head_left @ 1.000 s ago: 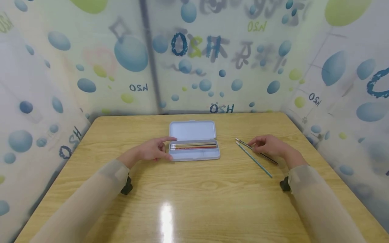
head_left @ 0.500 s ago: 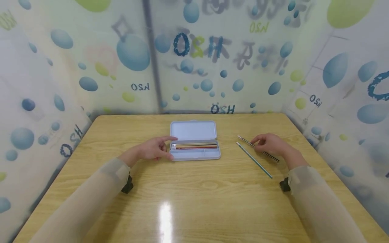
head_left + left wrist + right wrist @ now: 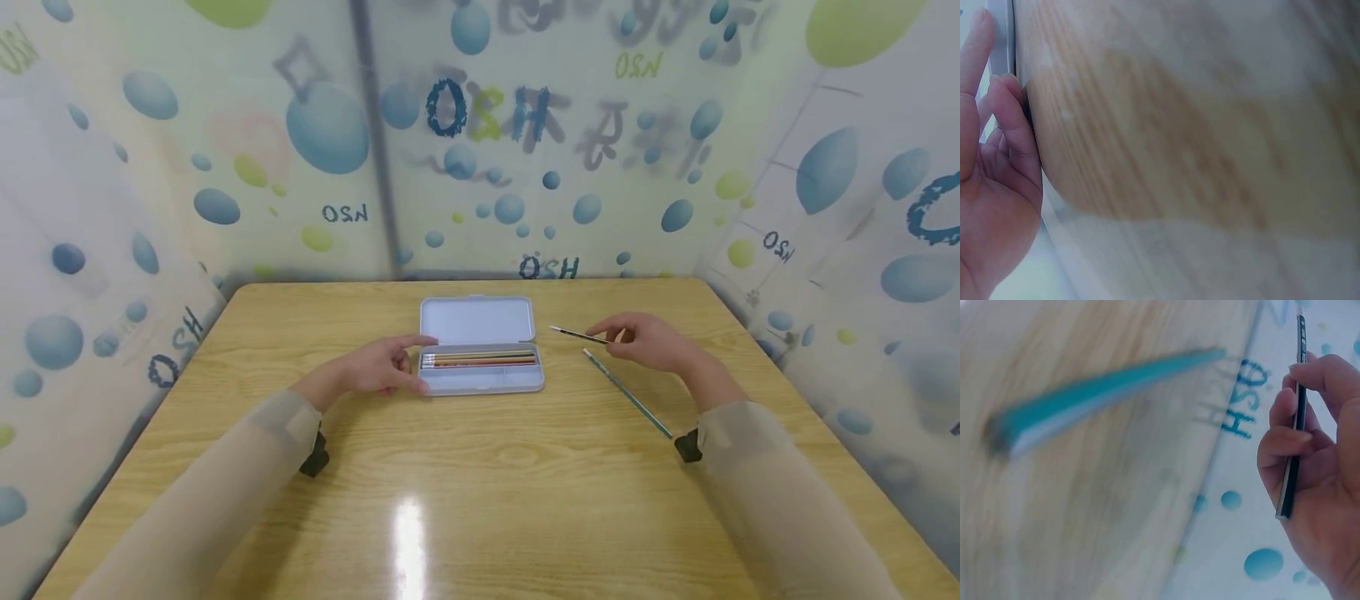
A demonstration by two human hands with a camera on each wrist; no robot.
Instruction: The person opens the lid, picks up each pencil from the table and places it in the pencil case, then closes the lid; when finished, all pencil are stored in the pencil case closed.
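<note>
An open pale-blue pencil case [image 3: 465,385] lies on the table, its lid folded back. Several pencils [image 3: 480,360] lie side by side in its rear compartment. My left hand [image 3: 375,367] holds the case's left end, forefinger at the rear corner and thumb at the front one. To the right, my right hand [image 3: 647,341] pinches a black pencil [image 3: 576,335], whose white-tipped end points left toward the case. In the right wrist view the black pencil [image 3: 1301,347] runs across the fingers to the palm. A teal pencil [image 3: 628,394] lies on the table below this hand.
The wooden table [image 3: 510,500] ends at the back against a patterned curtain wall [image 3: 495,242]. Similar patterned walls stand on the left and right. Light reflects off the front part of the tabletop.
My right hand has lifted the black pencil and moved it left toward the case, turning it closer to level. My left hand, the case and the teal pencil stay in place.
</note>
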